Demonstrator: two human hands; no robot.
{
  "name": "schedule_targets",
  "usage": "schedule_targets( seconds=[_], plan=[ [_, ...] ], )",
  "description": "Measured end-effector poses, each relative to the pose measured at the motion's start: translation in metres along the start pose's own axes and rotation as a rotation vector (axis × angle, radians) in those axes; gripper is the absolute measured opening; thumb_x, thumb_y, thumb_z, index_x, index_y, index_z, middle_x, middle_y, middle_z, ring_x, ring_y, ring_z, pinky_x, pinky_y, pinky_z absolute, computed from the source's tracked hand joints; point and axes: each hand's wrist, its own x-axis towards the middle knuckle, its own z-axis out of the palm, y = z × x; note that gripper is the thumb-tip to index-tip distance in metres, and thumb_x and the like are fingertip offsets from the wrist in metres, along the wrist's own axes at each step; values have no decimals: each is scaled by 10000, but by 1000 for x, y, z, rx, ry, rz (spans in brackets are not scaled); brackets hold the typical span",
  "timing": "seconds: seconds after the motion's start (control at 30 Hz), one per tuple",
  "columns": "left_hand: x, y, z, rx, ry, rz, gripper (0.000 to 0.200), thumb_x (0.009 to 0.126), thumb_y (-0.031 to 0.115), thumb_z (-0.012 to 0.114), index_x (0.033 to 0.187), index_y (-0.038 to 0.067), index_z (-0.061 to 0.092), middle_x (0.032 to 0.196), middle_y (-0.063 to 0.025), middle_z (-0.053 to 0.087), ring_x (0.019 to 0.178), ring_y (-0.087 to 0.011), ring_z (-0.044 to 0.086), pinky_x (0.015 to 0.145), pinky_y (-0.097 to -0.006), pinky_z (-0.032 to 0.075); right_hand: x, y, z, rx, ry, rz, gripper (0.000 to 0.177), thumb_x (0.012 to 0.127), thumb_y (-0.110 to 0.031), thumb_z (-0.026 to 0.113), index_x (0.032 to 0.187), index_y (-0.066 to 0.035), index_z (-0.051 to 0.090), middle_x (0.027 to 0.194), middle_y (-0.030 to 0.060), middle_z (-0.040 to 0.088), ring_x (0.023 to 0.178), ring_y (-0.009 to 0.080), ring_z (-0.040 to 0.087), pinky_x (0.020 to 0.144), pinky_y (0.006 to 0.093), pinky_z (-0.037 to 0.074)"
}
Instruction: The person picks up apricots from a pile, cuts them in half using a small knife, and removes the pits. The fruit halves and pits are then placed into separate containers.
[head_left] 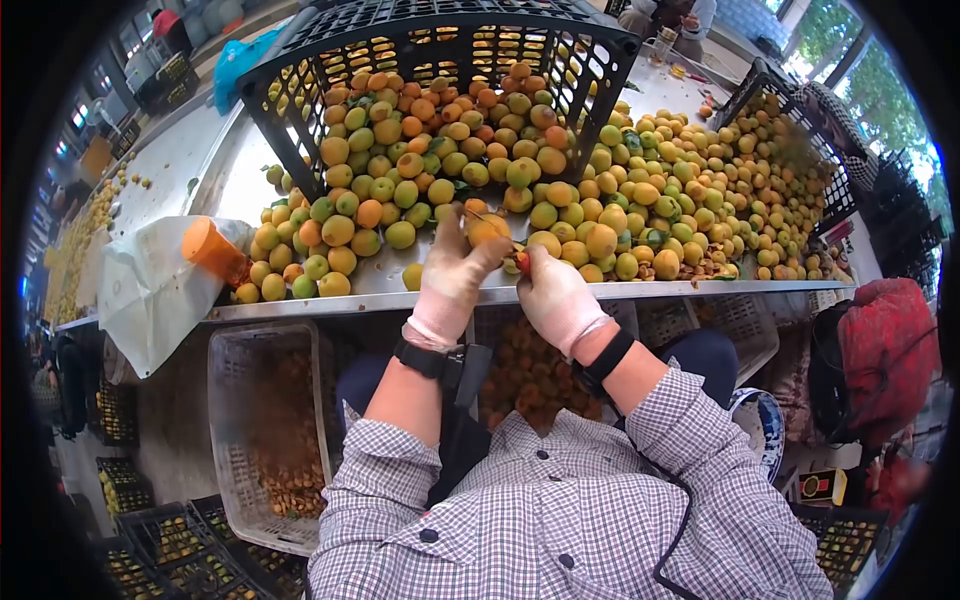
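My left hand [450, 278], in a thin pale glove, is closed around a yellow-orange apricot [488, 231] above the table's front edge. Close beside it, my gloved right hand [560, 300] pinches a small tool with a red handle [522, 263]. The tool's tip is against or just beside the apricot; its exact shape is hidden by my fingers. Loose apricots [640, 215], green to orange, lie heaped just beyond both hands. A black plastic crate [450, 22] lies tipped on its side, with apricots spilling from its open front.
An orange cup [214, 248] lies on a white plastic bag [150, 290] at the left. Below the table edge stands a white crate [222, 440] with brown pits inside. Halved fruit [535, 375] fills a container between my knees. Another black crate [840, 130] leans at the right.
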Motion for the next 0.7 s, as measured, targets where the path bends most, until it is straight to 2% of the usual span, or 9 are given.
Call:
schedule_targets(
  seconds=[0.03,0.1,0.13,0.2,0.37,0.47,0.53,0.67,0.7],
  plan=[
    [-1,3,-2,0,-1,1,670,863,149,747,1384,-83,397,1147,-131,599,992,-184,604,892,-286,500,-1,0,1,0,1,0,193,926,-136,530,1076,-15,521,860,263,667,866,448,647,774,515,514],
    [-6,8,-7,-289,-105,-341,515,902,204,702,1302,-60,516,1099,-86,636,940,-146,619,817,-264,513,-6,2,5,63,65,-35,224,882,-79,557,1075,18,495,822,290,639,849,474,626,746,517,505],
    [-5,6,-9,-293,-99,-343,515,902,204,702,1302,-60,516,1099,-86,636,940,-146,619,817,-264,513,-6,2,6,61,58,-35,224,882,-79,557,1075,18,495,822,290,639,849,474,626,746,517,505],
    [-1,4,-10,81,-8,-175,474,869,147,741,1250,-69,557,1054,-80,657,926,-168,632,853,-278,512,-3,4,8,21,-21,49,238,884,-85,559,1092,15,498,830,288,641,856,473,626,747,516,505],
    [-2,10,-1,576,29,134,618,856,180,762,1344,-70,476,1136,-108,633,997,-177,633,873,-280,518,-2,1,0,24,-40,53,218,904,-108,547,1090,0,516,859,276,655,875,455,638,772,507,510],
    [-3,8,0,351,51,105,737,853,186,773,1418,-70,375,1173,-136,613,1014,-187,626,881,-284,522,-3,3,-1,19,-23,29,211,916,-125,536,1094,-11,533,883,266,669,890,440,649,795,497,516],
    [-2,5,-4,-60,29,-87,814,857,187,781,1452,-80,294,1177,-160,605,1021,-196,623,877,-283,525,-4,3,-2,19,-1,14,221,913,-122,538,1105,-12,533,884,270,668,891,440,649,795,497,516],
    [-1,0,-6,-210,-22,-133,827,868,196,778,1455,-91,272,1169,-172,605,1025,-185,619,867,-280,524,-4,5,2,14,2,1,222,914,-125,534,1103,-10,541,885,279,666,882,446,649,789,510,515],
    [-1,-1,-7,-27,12,-73,826,863,185,781,1453,-95,277,1167,-174,608,1023,-182,620,868,-283,523,-3,4,2,5,4,1,217,915,-130,532,1093,-7,542,883,280,666,879,448,649,787,515,514]
  ],
)
